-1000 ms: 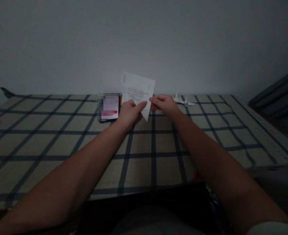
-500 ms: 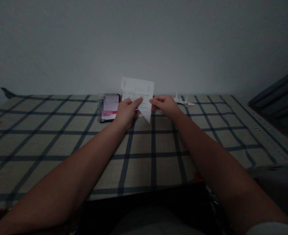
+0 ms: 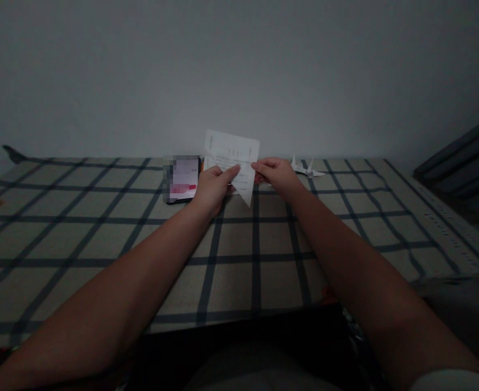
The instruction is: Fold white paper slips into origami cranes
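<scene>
Behind the paper [image 3: 237,145], checked cloth [image 3: 80,206], grey wall [image 3: 239,65].

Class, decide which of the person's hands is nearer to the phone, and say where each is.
Left. The left hand is just right of the phone, holding the paper; the right hand is farther right, at the paper's right edge.

The printed sheet [image 3: 233,144] is showing thin, matt paper with a smooth face. Near the far edge of the table [image 3: 113,212], the folded crane [image 3: 310,172] is showing crisp matt paper too, while the phone [image 3: 183,172] is presenting a smooth, glass-like front. The checked cover [image 3: 231,288] is looking like matt woven cloth, wrinkling towards the table's right edge. Behind the far edge, the wall [image 3: 239,65] is looking matt and fairly smooth.
</scene>
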Tool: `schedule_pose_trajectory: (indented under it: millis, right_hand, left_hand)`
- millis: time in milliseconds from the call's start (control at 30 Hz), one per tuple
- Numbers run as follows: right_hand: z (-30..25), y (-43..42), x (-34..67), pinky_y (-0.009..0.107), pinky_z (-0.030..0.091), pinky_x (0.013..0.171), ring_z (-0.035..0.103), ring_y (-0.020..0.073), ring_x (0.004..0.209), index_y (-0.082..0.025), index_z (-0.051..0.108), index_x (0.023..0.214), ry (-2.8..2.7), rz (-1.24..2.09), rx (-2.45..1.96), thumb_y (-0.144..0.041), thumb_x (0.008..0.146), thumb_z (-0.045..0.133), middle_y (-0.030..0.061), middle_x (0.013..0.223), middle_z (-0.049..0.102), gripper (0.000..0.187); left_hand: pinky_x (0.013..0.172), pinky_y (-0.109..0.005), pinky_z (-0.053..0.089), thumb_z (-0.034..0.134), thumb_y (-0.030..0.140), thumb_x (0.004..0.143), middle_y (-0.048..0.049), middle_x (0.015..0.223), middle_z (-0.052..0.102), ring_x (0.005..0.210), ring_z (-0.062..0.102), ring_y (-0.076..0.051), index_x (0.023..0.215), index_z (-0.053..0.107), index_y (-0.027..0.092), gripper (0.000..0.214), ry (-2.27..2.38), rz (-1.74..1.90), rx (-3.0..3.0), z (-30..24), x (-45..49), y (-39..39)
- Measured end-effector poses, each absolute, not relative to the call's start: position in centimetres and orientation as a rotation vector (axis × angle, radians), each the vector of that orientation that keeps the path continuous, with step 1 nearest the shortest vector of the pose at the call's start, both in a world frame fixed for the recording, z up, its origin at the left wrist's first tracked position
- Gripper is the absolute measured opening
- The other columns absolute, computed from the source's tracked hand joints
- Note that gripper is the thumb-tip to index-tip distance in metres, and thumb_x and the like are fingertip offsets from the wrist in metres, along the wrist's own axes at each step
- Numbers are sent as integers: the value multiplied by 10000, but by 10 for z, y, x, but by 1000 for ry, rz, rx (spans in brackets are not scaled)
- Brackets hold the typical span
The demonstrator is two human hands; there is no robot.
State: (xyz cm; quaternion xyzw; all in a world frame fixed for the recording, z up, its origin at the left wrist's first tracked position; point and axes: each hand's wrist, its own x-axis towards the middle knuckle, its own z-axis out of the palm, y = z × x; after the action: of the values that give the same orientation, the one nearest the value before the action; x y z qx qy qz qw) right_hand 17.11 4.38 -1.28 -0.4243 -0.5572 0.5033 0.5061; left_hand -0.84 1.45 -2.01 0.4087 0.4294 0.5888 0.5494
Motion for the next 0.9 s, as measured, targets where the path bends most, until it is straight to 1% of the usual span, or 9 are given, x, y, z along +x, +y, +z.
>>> schedule_pose_trajectory:
  millis: [167, 267, 367, 433, 600, 767, 900]
  right_hand:
    - [-16, 45, 172, 236, 592, 629, 665, 109, 601, -181, 765, 795, -1318, 1220, -1010, -351, 808, 894, -3, 663, 725, 214]
    - [-16, 45, 173, 232, 595, 638, 674, 109, 625, -183, 774, 804, -1314, 1254, -1001, -407, 808, 899, 9, 704, 746, 256]
    - [-16, 45, 173, 231, 596, 650, 675, 107, 643, -185, 773, 791, -1334, 1253, -1009, -446, 823, 885, 14, 726, 752, 285]
    - [-16, 45, 173, 239, 604, 667, 680, 111, 651, -187, 777, 793, -1339, 1238, -1018, -423, 842, 872, 15, 728, 754, 259]
    - [-18, 48, 173, 274, 632, 714, 699, 125, 668, -195, 793, 835, -1326, 1245, -1026, -358, 862, 859, 21, 758, 776, 178]
    - [-19, 48, 173, 270, 625, 693, 702, 125, 662, -196, 796, 845, -1332, 1249, -1000, -325, 882, 832, 18, 746, 776, 138]
    - [-18, 48, 174, 267, 618, 680, 696, 125, 654, -198, 783, 822, -1342, 1240, -1006, -344, 883, 829, 16, 728, 762, 165]
  left_hand:
    - [663, -263, 556, 911, 344, 718, -111, 1000, 835, 789, 754, -177, 898, 767, 142, 307, 1031, 1399, 967, -20, -8, 14]
    - [634, -261, 546, 914, 359, 723, -100, 969, 835, 763, 746, -176, 868, 763, 154, 294, 1053, 1418, 986, -20, -8, 14]
    - [651, -284, 560, 906, 376, 739, -112, 984, 837, 785, 755, -196, 849, 765, 159, 281, 1040, 1415, 1008, -21, -8, 13]
    - [673, -296, 572, 905, 379, 744, -122, 1013, 839, 819, 765, -210, 865, 774, 159, 284, 1028, 1405, 1025, -21, -8, 13]
    - [664, -283, 578, 901, 367, 745, -121, 1022, 845, 831, 772, -211, 875, 781, 157, 275, 1026, 1404, 1038, -21, -8, 13]
    - [634, -274, 569, 886, 351, 764, -128, 1005, 844, 806, 767, -208, 867, 779, 155, 246, 1033, 1407, 1028, -20, -7, 12]
    - [673, -299, 584, 894, 380, 756, -134, 1017, 843, 850, 773, -230, 862, 773, 160, 272, 1039, 1403, 1038, -20, -7, 13]
